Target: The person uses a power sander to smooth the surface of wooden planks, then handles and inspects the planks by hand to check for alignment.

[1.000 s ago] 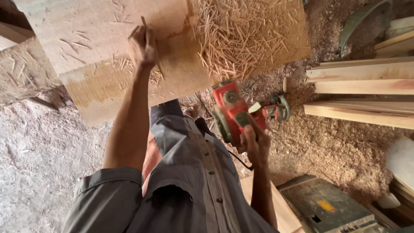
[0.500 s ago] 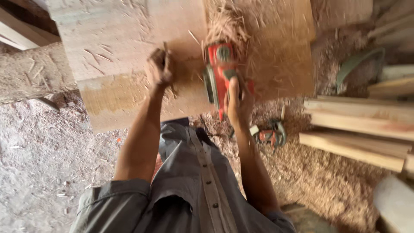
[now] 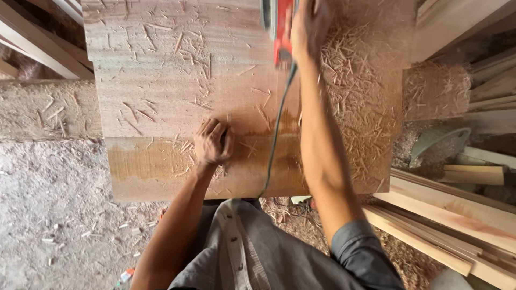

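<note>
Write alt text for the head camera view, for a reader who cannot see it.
Seen from above, a person's right hand grips a red power tool on a wide wooden slab, while the left hand presses flat on the wood nearer the body. The tool's cord trails back over the slab; wood shavings cover its right side, and planks lie at right.

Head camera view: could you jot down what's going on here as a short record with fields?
Surface: wide pale wooden board, strewn with chips
Left hand: pressed flat on the board near its front edge
Right hand: gripping a red handheld power tool at the board's far end
Cable: dark cord trailing from the tool back towards the person
Shavings: thick pile on the board's right side
Right of board: stacked wooden planks
Floor: sawdust
</note>
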